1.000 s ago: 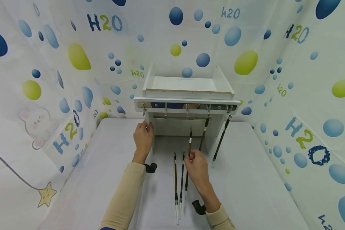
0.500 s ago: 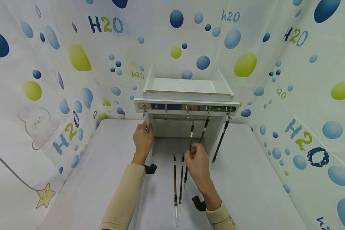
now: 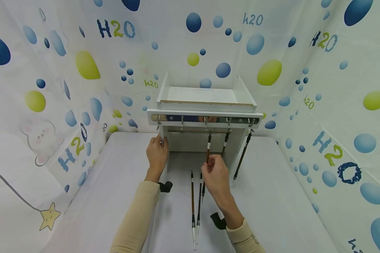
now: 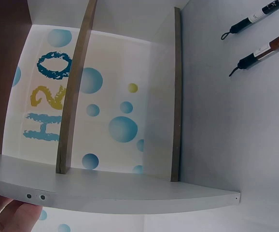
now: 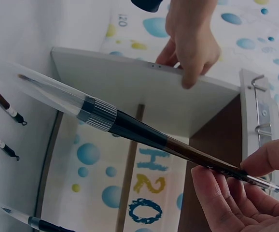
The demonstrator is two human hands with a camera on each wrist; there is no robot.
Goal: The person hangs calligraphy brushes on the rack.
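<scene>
The right hand (image 3: 216, 173) pinches a brush (image 3: 208, 149) by its shaft and holds it up under the rack (image 3: 206, 117), its loop end right at the middle hook (image 3: 206, 123). Whether the loop is already over the hook cannot be told from the head view; in the right wrist view the fingers (image 5: 226, 203) are clamped on the dark handle and the brush's capped tip points away toward the desk.

The left hand (image 3: 157, 154) grips the rack's left upright, fingers curled round its front edge, steadying the stand at the back edge of the desk (image 3: 114, 182).

2 brushes (image 3: 237, 151) already hang from the 2 rightmost hooks, slanting down toward the desk. 2 more brushes (image 3: 195, 200) lie flat on the desk, side by side near the middle, just left of the right hand, tips toward the front edge. The 2 left hooks (image 3: 170, 122) are bare.

Judging from this, the hanging is about half done: 2 brushes are up, 1 is at its hook, and 2 are left to lift onto the 2 free hooks.
</scene>
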